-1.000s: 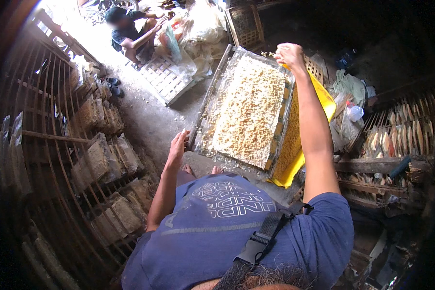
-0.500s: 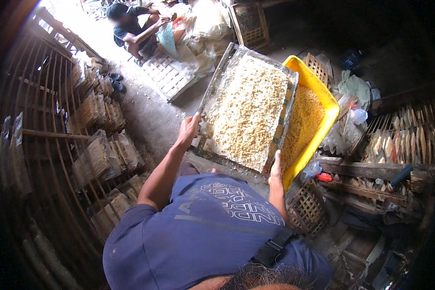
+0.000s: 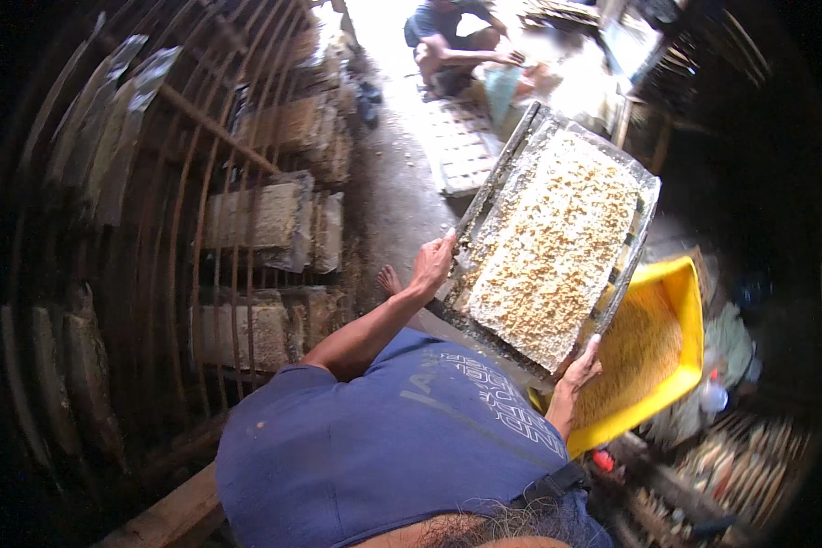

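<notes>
Dark-framed tray (image 3: 500, 171), one in number, is in front of the person's torso in the head view, bearing one rectangular layer of pale, crumbly grain (image 3: 557, 256) on clear plastic film (image 3: 647, 184). Two hands hold it: the left hand (image 3: 433, 265) grasps the lower left edge, the right hand (image 3: 582, 367) the lower right corner. One yellow tub (image 3: 690, 315), with loose golden grain (image 3: 644, 345) inside, is to the right, partly hidden by the tray. Beyond are one pale slatted crate (image 3: 462, 151) and one crouching co-worker (image 3: 443, 41). Left, a barred rack (image 3: 215, 205) holds several wrapped slabs (image 3: 260, 215), too overlapped to count.
</notes>
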Tool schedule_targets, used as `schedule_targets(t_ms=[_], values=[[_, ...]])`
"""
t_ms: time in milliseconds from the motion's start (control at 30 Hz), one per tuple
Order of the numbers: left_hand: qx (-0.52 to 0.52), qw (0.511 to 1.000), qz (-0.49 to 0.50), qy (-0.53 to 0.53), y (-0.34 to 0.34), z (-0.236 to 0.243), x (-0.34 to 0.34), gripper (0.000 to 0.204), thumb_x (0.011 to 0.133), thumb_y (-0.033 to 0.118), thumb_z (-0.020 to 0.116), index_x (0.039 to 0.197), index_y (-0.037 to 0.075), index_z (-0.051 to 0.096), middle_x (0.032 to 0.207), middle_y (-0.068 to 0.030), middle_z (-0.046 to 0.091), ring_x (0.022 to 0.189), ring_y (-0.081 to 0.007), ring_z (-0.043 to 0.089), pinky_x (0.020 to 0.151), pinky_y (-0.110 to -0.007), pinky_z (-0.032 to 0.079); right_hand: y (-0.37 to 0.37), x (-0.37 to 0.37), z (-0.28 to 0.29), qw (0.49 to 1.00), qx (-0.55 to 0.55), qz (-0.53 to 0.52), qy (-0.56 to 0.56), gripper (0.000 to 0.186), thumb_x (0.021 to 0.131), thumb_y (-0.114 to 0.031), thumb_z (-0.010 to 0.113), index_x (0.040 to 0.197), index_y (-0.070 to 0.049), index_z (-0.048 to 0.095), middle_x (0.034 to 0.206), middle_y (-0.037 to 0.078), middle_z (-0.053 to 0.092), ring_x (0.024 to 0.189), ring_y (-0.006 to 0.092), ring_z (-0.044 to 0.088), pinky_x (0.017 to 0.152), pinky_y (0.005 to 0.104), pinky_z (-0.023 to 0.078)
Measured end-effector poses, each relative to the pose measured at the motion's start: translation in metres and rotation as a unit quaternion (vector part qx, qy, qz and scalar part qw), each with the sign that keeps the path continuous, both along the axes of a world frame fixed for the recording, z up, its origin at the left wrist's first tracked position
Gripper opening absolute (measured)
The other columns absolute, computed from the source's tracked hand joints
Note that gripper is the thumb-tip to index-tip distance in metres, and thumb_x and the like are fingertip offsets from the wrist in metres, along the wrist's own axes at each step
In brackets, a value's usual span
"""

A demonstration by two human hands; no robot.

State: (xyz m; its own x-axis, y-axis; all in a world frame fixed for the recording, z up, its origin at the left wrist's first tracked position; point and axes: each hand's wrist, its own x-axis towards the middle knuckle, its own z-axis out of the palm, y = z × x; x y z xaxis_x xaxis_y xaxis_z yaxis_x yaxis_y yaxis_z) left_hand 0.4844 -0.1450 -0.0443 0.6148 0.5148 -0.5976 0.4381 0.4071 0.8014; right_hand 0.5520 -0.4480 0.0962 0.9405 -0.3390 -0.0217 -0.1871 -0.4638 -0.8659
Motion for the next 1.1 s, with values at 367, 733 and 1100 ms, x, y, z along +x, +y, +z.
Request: schedule_targets(t_ms=[367, 733, 1100], values=[[0.13, 0.99, 0.052, 0.03, 0.165, -0.009, -0.065, 0.054, 0.098, 0.048, 0.046, 0.083, -0.002, 0.062, 0.067, -0.0029, 0.053, 0.064, -0.0139, 0.05, 0.061, -0.034, 0.043, 0.122, -0.024, -0.107, 0.983, -0.114, 0.12, 0.074, 0.063, 0.097, -0.049, 0.043, 0.08, 0.008, 0.065, 0.063, 0.021, 0.061, 0.057, 0.0285, 0.053, 0.058, 0.0438, 0.039], [-0.061, 0.992, 0.075, 0.086, 0.333, -0.095, -0.081, 0.062, 0.098, 0.053, 0.043, 0.12, -0.003, 0.06, 0.111, -0.0138, 0.064, 0.098, -0.0233, 0.06, 0.086, -0.041, 0.047, 0.342, 0.095, -0.177, 0.954, -0.14, 0.259, 0.054, 0.058, 0.094, -0.046, 0.05, 0.068, 0.005, 0.057, 0.054, 0.018, 0.046, 0.051, 0.0252, 0.042, 0.055, 0.0439, 0.038], [-0.171, 0.906, 0.347, 0.171, 0.352, -0.165, 0.039, 0.072, 0.09, 0.055, 0.054, 0.137, 0.002, 0.048, 0.14, -0.0144, 0.048, 0.129, -0.0269, 0.043, 0.106, -0.041, 0.034, 0.53, 0.311, -0.251, 0.885, -0.142, 0.417, 0.151, 0.052, 0.09, -0.041, 0.059, 0.061, 0.002, 0.059, 0.046, 0.012, 0.046, 0.046, 0.0154, 0.041, 0.047, 0.0409, 0.034]])
